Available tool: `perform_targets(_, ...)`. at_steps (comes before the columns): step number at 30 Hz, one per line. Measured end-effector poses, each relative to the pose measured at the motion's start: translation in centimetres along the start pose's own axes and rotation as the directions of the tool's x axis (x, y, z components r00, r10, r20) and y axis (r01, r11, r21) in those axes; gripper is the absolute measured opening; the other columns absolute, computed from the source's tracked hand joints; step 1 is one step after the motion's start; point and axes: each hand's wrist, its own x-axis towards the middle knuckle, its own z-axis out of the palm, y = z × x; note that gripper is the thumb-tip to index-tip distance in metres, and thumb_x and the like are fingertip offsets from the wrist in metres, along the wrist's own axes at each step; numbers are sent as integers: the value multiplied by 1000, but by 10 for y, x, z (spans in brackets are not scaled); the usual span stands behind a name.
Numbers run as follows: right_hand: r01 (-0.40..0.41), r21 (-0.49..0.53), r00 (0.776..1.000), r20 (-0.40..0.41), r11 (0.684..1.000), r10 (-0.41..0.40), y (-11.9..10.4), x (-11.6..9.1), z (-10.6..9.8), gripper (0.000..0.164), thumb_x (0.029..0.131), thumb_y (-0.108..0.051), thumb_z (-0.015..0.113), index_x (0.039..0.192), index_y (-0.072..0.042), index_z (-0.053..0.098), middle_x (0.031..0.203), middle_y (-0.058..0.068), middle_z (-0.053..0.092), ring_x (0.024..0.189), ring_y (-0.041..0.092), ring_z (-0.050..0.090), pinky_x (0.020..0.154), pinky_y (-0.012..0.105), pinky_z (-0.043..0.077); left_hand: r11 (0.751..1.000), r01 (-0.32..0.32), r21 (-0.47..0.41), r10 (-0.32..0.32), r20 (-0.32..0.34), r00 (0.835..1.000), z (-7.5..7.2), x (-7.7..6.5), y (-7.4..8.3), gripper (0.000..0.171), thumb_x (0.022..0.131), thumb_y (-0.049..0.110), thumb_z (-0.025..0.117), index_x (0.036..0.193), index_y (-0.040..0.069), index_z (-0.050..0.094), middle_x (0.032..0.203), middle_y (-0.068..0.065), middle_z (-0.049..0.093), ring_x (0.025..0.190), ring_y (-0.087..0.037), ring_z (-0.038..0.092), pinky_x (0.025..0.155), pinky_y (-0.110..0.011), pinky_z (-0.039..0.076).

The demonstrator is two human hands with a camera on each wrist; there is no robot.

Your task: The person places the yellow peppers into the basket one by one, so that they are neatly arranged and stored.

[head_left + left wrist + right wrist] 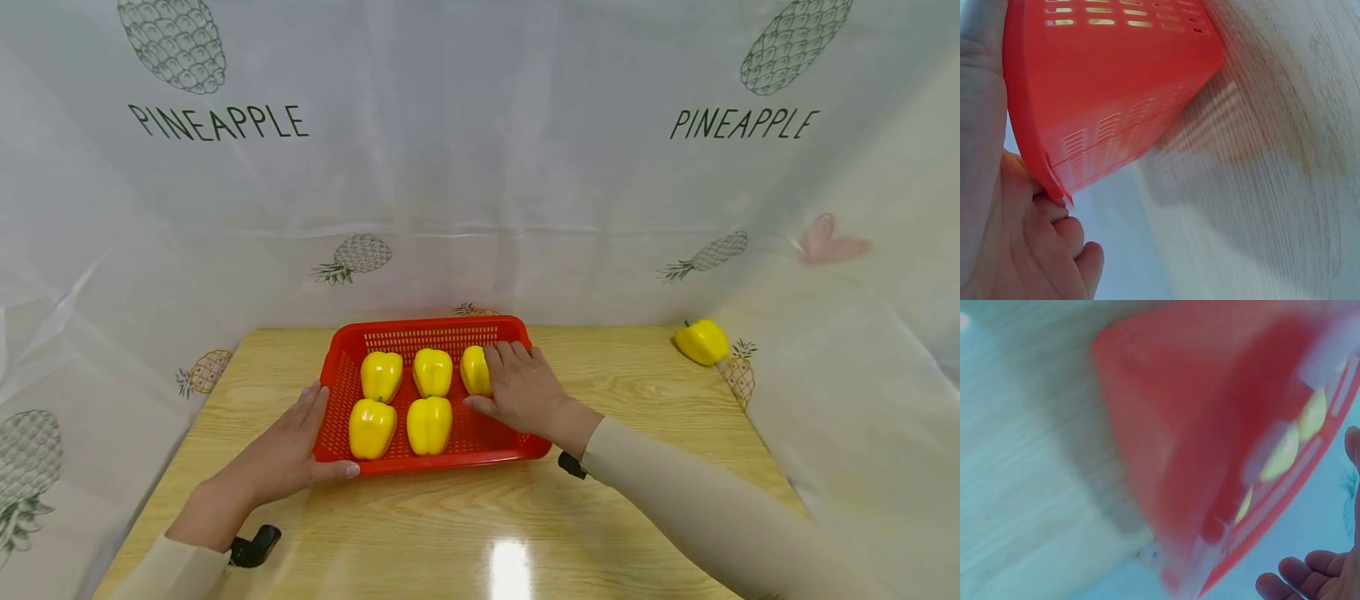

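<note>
A red plastic basket with slotted walls sits on the table. Inside it, several yellow bell peppers lie in two rows. My left hand holds the basket's left end, thumb along the near rim; in the left wrist view its fingers curl at the rim. Over the basket's right side is my right hand, which partly hides the back-right pepper. Loosely spread fingers show in the right wrist view with nothing between them, beside the blurred basket wall.
One more yellow bell pepper lies at the table's back-right corner, against the curtain. The white pineapple-print curtain rises behind the wooden table and along both sides. Each wrist wears a black device.
</note>
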Motion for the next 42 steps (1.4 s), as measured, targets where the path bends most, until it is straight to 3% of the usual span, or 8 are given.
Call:
perform_targets(5, -20, -38, 997, -71, 999, 18, 31, -6, -10, 77, 96, -71, 62, 126, 0, 54, 115, 15, 63, 99, 32, 61, 83, 45, 55, 1000, 7, 2, -7, -6, 1000, -1, 0, 0, 142, 77, 86, 68, 165, -9, 10, 173, -32, 10, 154, -59, 21, 119, -72, 31)
perform_targets(11, -70, -63, 993, -97, 996, 64, 69, -14, -17, 80, 97, -67, 63, 134, 4, 53, 128, 20, 63, 116, 39, 62, 93, 52, 56, 1000, -13, 0, 13, -24, 1000, -3, 0, 2, 141, 78, 85, 68, 165, -9, 11, 173, -33, 11, 153, -60, 23, 118, -73, 33)
perform_targets(16, -101, -71, 990, -105, 992, 93, 101, -20, -16, 78, 98, -62, 65, 133, 6, 49, 130, 24, 61, 118, 42, 60, 96, 56, 53, 1000, -15, -1, 15, -26, 1000, -3, 0, 1, 140, 79, 85, 68, 165, -10, 11, 172, -33, 11, 154, -59, 23, 119, -72, 34)
perform_targets(28, -225, -65, 970, -111, 972, 217, 164, -39, -1, 77, 100, -54, 67, 133, 11, 44, 126, 29, 56, 117, 48, 56, 93, 61, 51, 1000, -10, -26, 9, -21, 1000, -3, -1, -3, 140, 79, 85, 68, 165, -9, 11, 173, -32, 10, 155, -58, 22, 119, -72, 32)
perform_targets(34, -251, -80, 963, -125, 965, 240, 192, -53, 11, 72, 99, -49, 71, 126, 12, 43, 119, 29, 53, 111, 48, 54, 90, 60, 50, 1000, -16, -15, 15, -22, 1000, 0, -2, -3, 140, 78, 87, 65, 165, -8, 11, 173, -31, 10, 155, -57, 22, 120, -71, 32)
perform_targets(42, -299, -119, 947, -162, 947, 278, 225, -70, 28, 75, 95, -44, 77, 131, 14, 43, 124, 32, 54, 113, 50, 54, 91, 62, 50, 1000, -10, -4, 10, -24, 1000, 1, -4, -3, 140, 78, 87, 66, 166, -6, 11, 174, -30, 10, 155, -57, 23, 119, -71, 34)
